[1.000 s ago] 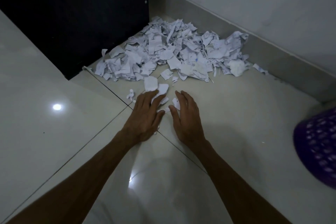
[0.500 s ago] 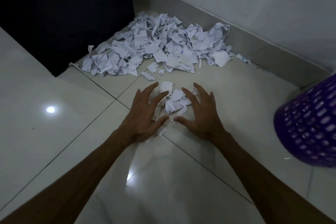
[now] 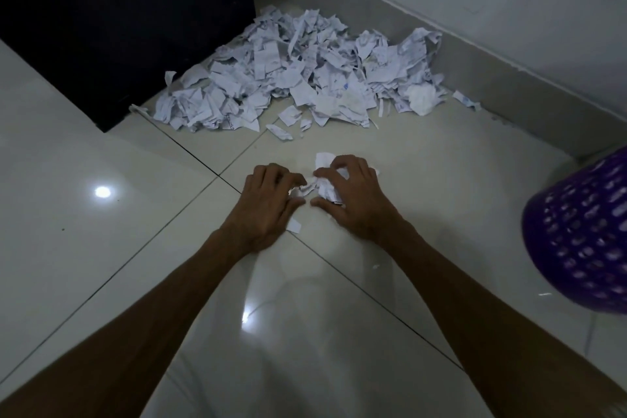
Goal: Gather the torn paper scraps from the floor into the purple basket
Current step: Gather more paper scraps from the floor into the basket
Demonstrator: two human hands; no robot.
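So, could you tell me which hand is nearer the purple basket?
The right hand is nearer; the purple basket stands off to its right. The left hand lies farther away, on the right hand's other side.

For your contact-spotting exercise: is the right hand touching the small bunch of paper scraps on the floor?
Touching. The head view shows the right hand with fingers curled over the small bunch of scraps, paper showing between them.

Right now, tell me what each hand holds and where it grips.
Both hands close on a small bunch of torn white paper scraps: left hand at its left edge, right hand over its top.
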